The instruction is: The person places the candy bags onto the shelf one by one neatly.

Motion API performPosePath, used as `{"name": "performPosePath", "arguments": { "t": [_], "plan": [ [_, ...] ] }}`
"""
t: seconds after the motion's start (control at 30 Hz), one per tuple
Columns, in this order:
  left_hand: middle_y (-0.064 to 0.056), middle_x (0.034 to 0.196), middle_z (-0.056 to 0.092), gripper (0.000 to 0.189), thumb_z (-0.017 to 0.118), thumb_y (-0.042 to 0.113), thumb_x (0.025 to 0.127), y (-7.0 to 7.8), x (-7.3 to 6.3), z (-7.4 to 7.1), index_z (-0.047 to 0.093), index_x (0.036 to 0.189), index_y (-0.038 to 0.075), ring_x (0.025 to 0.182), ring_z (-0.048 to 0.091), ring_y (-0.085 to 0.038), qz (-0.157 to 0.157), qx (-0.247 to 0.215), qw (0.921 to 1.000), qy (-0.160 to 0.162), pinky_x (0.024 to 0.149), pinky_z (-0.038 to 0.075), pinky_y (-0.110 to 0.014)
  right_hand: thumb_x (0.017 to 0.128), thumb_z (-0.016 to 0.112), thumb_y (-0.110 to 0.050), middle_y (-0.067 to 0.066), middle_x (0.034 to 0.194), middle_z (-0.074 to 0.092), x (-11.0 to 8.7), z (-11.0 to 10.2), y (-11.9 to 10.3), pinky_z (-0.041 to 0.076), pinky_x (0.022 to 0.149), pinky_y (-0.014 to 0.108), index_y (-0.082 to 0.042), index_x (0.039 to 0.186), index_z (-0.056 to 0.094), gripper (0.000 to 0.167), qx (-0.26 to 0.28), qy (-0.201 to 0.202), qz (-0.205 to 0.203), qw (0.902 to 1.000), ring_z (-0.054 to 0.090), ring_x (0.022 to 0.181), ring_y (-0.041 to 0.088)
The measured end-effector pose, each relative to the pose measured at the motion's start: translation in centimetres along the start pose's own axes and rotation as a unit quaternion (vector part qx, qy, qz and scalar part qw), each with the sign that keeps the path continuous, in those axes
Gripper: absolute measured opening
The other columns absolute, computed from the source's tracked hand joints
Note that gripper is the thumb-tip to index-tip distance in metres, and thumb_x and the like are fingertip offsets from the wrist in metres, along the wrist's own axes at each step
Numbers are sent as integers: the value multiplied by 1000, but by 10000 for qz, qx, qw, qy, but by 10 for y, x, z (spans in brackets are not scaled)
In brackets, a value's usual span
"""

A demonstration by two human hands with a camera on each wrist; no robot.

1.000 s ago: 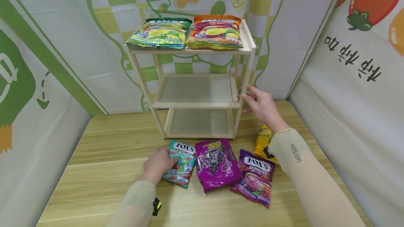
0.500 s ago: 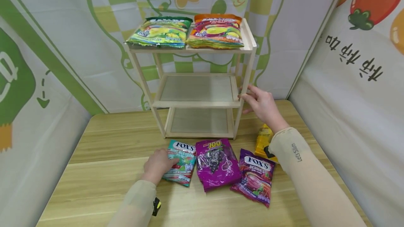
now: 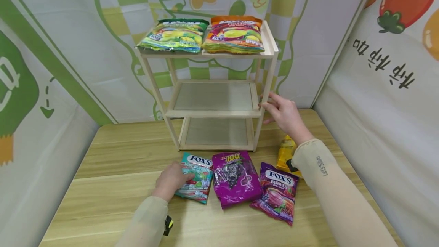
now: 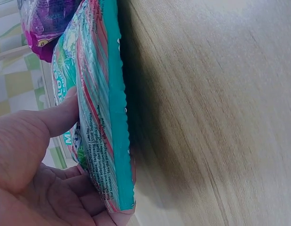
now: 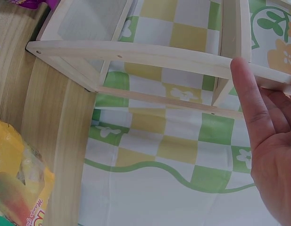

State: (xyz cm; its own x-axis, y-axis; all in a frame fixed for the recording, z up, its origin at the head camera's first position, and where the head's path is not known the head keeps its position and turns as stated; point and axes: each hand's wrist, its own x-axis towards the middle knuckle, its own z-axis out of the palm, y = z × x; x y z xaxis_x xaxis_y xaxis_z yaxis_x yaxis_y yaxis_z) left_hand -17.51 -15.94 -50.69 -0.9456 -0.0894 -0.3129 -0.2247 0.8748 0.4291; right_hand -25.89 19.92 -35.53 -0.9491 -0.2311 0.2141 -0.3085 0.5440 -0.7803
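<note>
My left hand grips the left edge of a teal Fox's mint candy bag, with the thumb on its printed front. In the left wrist view the fingers curl under the teal candy bag, whose sealed edge is close over the wood. My right hand holds the right front post of a three-tier wooden shelf rack at middle-shelf height. In the right wrist view the thumb lies on the rack's post and the other fingers of the right hand bend behind it.
A purple grape candy bag, a Fox's Berries bag and a yellow bag, partly hidden by the right sleeve, lie on the table. A green bag and an orange bag sit on the top shelf. Printed cloth surrounds the table.
The teal bag and my left hand have shifted very slightly. My right hand stays at the rack's post, and the other bags lie as before.
</note>
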Motion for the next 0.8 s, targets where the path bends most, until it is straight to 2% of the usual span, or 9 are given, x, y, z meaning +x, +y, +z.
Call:
{"name": "performPosePath", "arguments": {
  "t": [0.2, 0.3, 0.4, 0.53, 0.7, 0.8],
  "plan": [
    [-34, 126, 62, 86, 75, 41, 92, -2, 0, -2, 39, 146, -15, 96, 66, -37, 98, -26, 9999, -55, 83, 59, -56, 109, 51, -25, 19, 136, 64, 0, 0, 0, 64, 72, 33, -11, 153, 45, 46, 28, 9, -27, 10000, 75, 81, 38],
    [-32, 124, 63, 81, 76, 37, 92, -3, -1, -4, 42, 143, -16, 99, 65, -38, 200, -100, 9997, -96, 87, 57, -57, 109, 50, -24, 20, 136, 64, 0, 1, 0, 64, 70, 32, -11, 154, 45, 47, 50, 8, -30, 10000, 75, 84, 41],
    [-25, 109, 67, 68, 78, 30, 90, -4, -2, -8, 51, 132, -15, 89, 63, -32, 310, -205, 9992, -140, 83, 58, -54, 109, 50, -24, 20, 136, 64, 0, 0, 0, 64, 69, 31, -11, 155, 43, 48, 40, 4, 2, 10000, 75, 83, 40],
    [-15, 91, 66, 48, 80, 25, 86, -5, -3, -12, 61, 111, -12, 78, 60, -26, 436, -286, 9985, -165, 75, 57, -48, 109, 50, -24, 20, 136, 64, 0, 0, -1, 64, 69, 32, -11, 155, 42, 48, 14, 9, 9, 10000, 76, 81, 37],
    [-11, 83, 63, 38, 83, 22, 83, -6, -4, -15, 63, 97, -8, 74, 57, -24, 504, -328, 9980, -173, 69, 55, -42, 109, 50, -25, 20, 136, 64, 0, -1, -1, 64, 70, 32, -10, 156, 41, 49, -3, -2, 8, 10000, 75, 82, 38],
    [-12, 84, 63, 40, 84, 22, 82, -6, -5, -16, 63, 97, -9, 75, 57, -25, 557, -288, 9979, -162, 71, 56, -44, 109, 50, -25, 19, 136, 64, 0, 0, -1, 64, 71, 33, -10, 156, 40, 50, -31, -10, 25, 10000, 75, 81, 36]
  ]
}}
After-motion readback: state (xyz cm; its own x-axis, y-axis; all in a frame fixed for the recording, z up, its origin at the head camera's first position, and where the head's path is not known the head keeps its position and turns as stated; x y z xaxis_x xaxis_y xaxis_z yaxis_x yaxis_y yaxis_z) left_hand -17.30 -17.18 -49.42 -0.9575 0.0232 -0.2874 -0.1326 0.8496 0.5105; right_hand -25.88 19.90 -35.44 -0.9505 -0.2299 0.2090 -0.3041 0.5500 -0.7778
